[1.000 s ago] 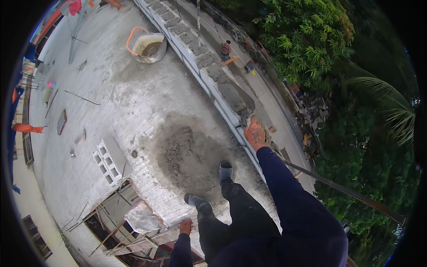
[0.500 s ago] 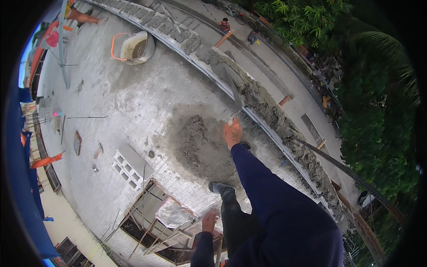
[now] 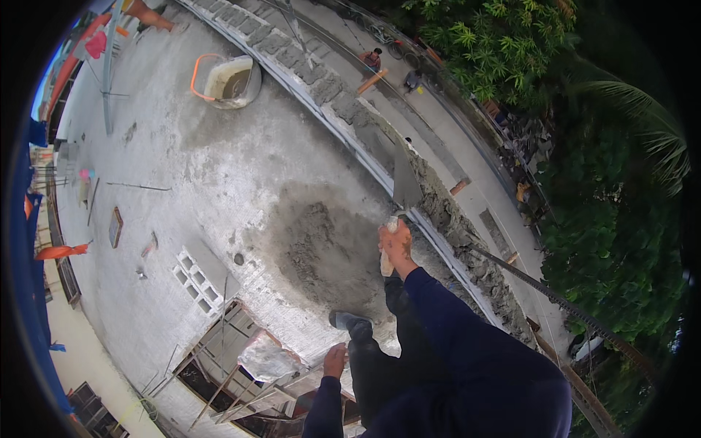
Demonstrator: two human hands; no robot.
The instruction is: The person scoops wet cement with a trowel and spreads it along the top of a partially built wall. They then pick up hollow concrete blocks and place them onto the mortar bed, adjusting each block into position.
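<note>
My right hand [image 3: 397, 244] is closed around the pale handle of a trowel [image 3: 406, 179]. The grey blade is raised on its side against the mortar-covered top of the low wall [image 3: 438, 191]. A heap of wet mortar [image 3: 314, 241] lies on the concrete slab, to the left of that hand. Low down, my left hand [image 3: 335, 360] hangs beside my leg with its fingers loosely curled, and I see nothing in it. Close by it is a slab opening with a whitish sheet-like lump [image 3: 270, 358] at its edge.
A bucket [image 3: 232, 82] with an orange handle stands on the slab at upper left. A hollow concrete block [image 3: 197, 281] lies beside the framed opening [image 3: 219, 350]. Beyond the wall a street lies far below, with people [image 3: 371, 60] on it. A dark bar [image 3: 562, 299] crosses at right.
My right hand has turned, and the trowel blade now stands steeper against the wall top, with its handle showing. My left hand has shifted slightly. The view has moved a little.
</note>
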